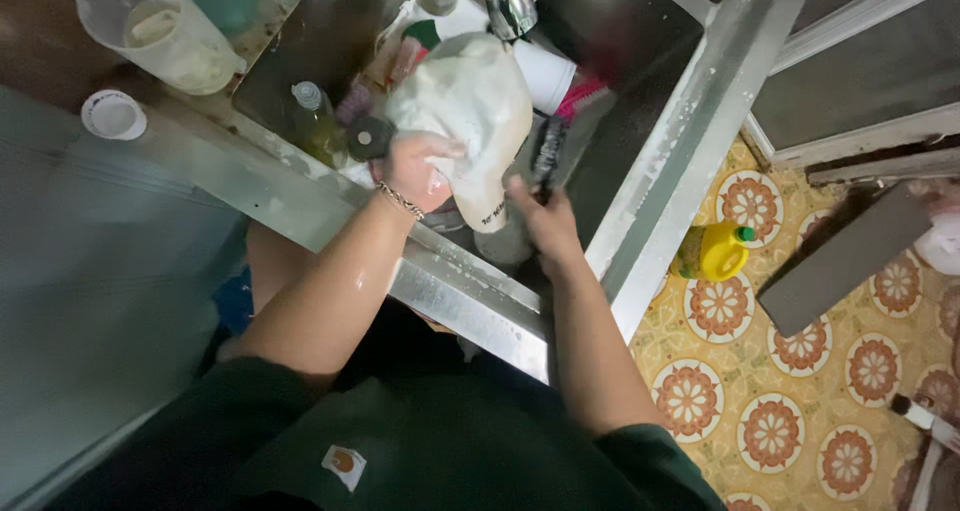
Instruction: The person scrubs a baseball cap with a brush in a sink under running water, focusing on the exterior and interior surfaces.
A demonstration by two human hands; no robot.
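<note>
Sink (640,161) job, head view looking straight down. Left hand (418,171) closed around cream-white plastic container (470,111), held tilted over the basin, just below the faucet (510,6). Fingers wrapped on the container's near-left side, beaded bracelet (400,201) at the wrist. Right hand (545,221) closed on a dark brush (547,151), bristle end pointing far, touching or just beside the container's right edge; cannot tell which. Both forearms wet, reaching over the near sink rim.

Inside the basin, far of the container: white cylindrical cup (545,71) lying on its side, something pink (585,96) just right of it, red-and-green item (412,46) at far left. Small clear bottle (315,121) with yellowish liquid standing at the basin's left edge, dark round lid (370,139) just beside the left hand.

On the surface far left: translucent measuring jug (160,31) with white residue, small white round cap (113,114) near of it.

Floor right of the sink: patterned yellow tiles (780,431), yellow bottle with green cap (715,251) lying near the sink's outer wall, grey flat board (845,261) further right. Dark green shirt (400,451) filling the near edge.
</note>
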